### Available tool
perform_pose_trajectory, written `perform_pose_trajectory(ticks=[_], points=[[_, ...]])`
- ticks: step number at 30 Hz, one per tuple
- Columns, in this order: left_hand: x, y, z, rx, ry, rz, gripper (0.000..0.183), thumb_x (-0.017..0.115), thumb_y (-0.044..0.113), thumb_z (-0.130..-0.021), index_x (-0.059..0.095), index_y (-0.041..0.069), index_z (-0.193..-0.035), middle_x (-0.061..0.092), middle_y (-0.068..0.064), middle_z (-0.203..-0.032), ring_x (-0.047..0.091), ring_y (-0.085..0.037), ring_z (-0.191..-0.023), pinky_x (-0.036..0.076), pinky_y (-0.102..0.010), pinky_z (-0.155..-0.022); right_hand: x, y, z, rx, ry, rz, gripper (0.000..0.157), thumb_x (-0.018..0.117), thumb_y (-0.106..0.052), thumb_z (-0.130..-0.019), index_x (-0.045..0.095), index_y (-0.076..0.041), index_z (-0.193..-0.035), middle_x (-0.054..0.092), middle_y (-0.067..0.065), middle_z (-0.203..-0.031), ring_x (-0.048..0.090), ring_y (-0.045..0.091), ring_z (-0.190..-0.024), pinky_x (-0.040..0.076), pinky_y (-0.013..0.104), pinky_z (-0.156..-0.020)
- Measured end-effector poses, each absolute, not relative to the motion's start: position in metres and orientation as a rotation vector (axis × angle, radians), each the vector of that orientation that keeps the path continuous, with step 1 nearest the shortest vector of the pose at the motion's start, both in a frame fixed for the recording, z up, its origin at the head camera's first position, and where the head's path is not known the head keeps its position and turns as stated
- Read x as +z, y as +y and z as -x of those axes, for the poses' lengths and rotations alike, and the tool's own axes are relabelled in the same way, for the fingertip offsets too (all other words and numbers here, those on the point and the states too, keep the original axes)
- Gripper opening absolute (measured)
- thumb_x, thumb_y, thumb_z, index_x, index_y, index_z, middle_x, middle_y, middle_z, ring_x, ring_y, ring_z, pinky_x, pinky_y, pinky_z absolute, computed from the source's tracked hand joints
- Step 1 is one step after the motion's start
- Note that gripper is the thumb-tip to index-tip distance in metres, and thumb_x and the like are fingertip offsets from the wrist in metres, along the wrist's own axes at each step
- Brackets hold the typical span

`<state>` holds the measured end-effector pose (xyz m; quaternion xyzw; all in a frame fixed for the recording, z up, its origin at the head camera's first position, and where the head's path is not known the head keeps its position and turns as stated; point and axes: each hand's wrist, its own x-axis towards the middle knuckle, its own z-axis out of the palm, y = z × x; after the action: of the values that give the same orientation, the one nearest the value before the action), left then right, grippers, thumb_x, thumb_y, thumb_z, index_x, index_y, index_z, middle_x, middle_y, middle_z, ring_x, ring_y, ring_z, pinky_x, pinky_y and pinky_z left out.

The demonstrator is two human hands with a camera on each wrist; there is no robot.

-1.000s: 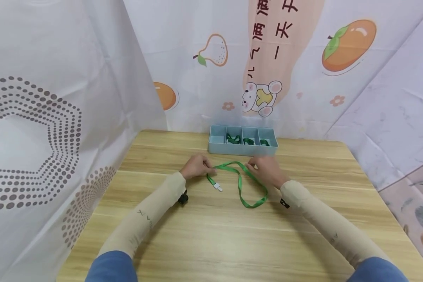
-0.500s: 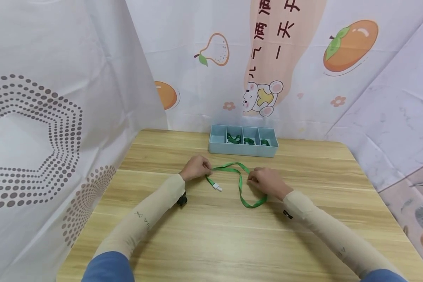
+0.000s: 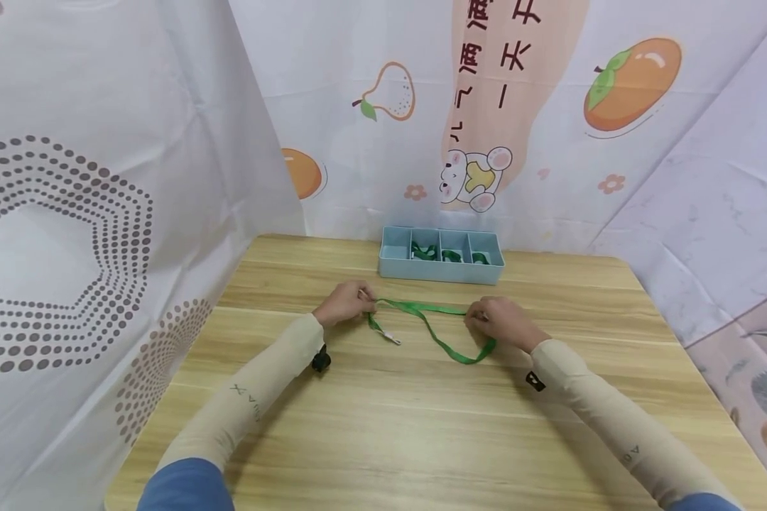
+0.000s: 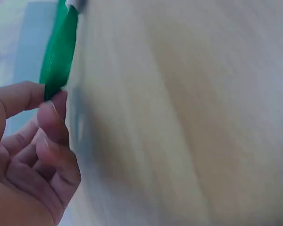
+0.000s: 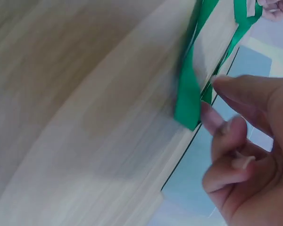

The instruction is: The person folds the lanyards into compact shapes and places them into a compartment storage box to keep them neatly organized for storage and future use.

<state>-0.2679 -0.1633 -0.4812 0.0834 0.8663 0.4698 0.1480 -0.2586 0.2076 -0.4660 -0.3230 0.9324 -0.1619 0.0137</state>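
A green lanyard (image 3: 444,345) stretches between both hands above the table, with a loop sagging toward the front. My left hand (image 3: 347,301) pinches its strap between thumb and index finger. From that pinch a short end hangs down with a white clip (image 3: 393,338). On the other side, my right hand (image 3: 501,321) pinches the strap at the far part of the loop. In the left wrist view the green strap (image 4: 60,49) rises from the fingertips. The right wrist view has the strap (image 5: 188,92) folding beside the thumb and index finger.
Behind the hands stands a light-blue box (image 3: 434,271) with several compartments. Dark green lanyards (image 3: 425,252) lie in three of them; the leftmost compartment shows bare. The wooden table (image 3: 396,440) meets printed curtains at the back and left.
My right hand has moved right and toward the front, taking hold of the strap, whose upper run is now straighter. My left hand has shifted slightly left, and the clip has turned.
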Motion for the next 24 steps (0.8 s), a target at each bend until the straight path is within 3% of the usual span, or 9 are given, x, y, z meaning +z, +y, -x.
perform_pose_trajectory(ticks=[7,14,19,24], points=[[-0.469,-0.149,0.267,1.57,2.295,-0.234,0.027,0.065,0.009,-0.1,0.062,0.002,-0.126,0.071,-0.011,-0.086,0.052,-0.019,-0.059,0.047,-0.032,-0.058,-0.459,0.164,0.242,-0.695,2.9,1.014,0.014,0.073,-0.025,-0.099,0.079,-0.015,-0.106,0.072,-0.006,-0.093,0.065,0.011,-0.081,0.055,0.037,-0.071],[-0.452,-0.13,0.262,1.559,2.384,-0.312,0.019,0.064,0.014,-0.104,0.069,0.004,-0.118,0.071,-0.013,-0.089,0.057,-0.04,-0.067,0.049,-0.041,-0.059,-0.464,0.111,0.23,-0.711,2.811,1.088,0.028,0.072,-0.044,-0.097,0.079,-0.018,-0.106,0.069,-0.011,-0.085,0.06,0.003,-0.07,0.053,0.03,-0.066],[-0.448,-0.12,0.26,1.579,2.404,-0.319,0.017,0.065,0.015,-0.103,0.07,0.004,-0.116,0.072,-0.007,-0.091,0.055,-0.032,-0.061,0.048,-0.034,-0.056,-0.47,0.089,0.23,-0.751,2.78,0.934,0.036,0.074,-0.05,-0.094,0.077,-0.016,-0.105,0.071,-0.008,-0.088,0.062,0.006,-0.074,0.053,0.031,-0.067],[-0.445,-0.114,0.259,1.596,2.417,-0.327,0.017,0.067,0.017,-0.103,0.071,0.006,-0.115,0.073,-0.006,-0.091,0.053,-0.028,-0.059,0.046,-0.03,-0.054,-0.481,0.087,0.238,-0.998,2.605,0.755,0.021,0.071,-0.037,-0.099,0.074,-0.016,-0.097,0.071,-0.004,-0.092,0.062,0.013,-0.077,0.052,0.033,-0.068]])
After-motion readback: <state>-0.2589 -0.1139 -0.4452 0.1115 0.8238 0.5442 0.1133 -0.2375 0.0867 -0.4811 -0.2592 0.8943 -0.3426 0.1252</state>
